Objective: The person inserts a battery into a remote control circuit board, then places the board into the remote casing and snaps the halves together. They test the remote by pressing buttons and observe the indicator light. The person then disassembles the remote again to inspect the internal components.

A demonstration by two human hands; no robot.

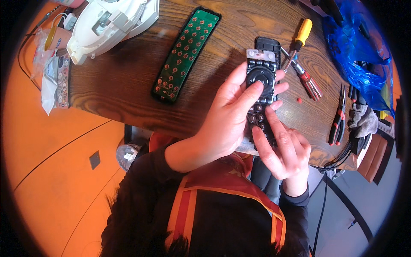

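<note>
My left hand is wrapped round a black remote control keypad, its thumb lying on the round button ring. A pale translucent strip shows at the keypad's top end. My right hand pinches the lower end, index finger and thumb on either side of the small number buttons. Just beyond the keypad, partly covered by it, is a black plastic remote shell. To the left on the table lies a long green circuit board with a black border and rows of round contacts.
Right of my hands lie a yellow-handled screwdriver, a red-handled screwdriver, a small red bit and pliers. A blue plastic bag and grey glove sit at the right edge. A white plastic housing stands far left.
</note>
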